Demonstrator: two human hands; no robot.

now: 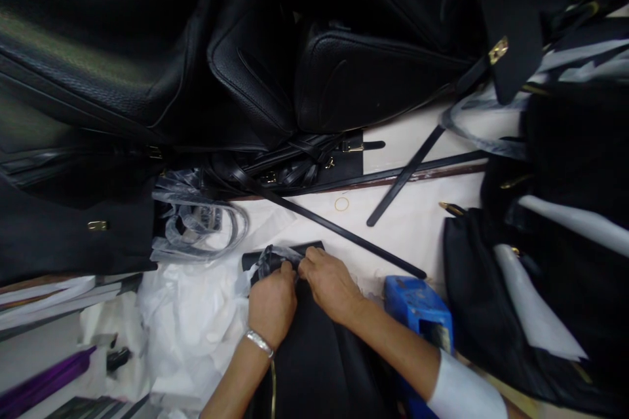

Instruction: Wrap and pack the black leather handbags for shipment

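Observation:
A black leather bag (314, 353) lies in front of me, its top end towards the middle of the table. Crumpled clear plastic film (276, 253) is bunched at that end. My left hand (274, 301), with a silver bracelet at the wrist, is closed on the film. Close beside it, my right hand (330, 280) pinches at the same bunch, its fingertips almost touching the left ones. What lies under the fingers is partly hidden.
Large black bags (246, 65) line the far side. More black bags (491, 281) stand at right, near a blue plastic object (417, 308). Loose black straps (344, 232) cross the white table (295, 222). White wrapping (187, 327) and coiled plastic strips (206, 222) lie at left.

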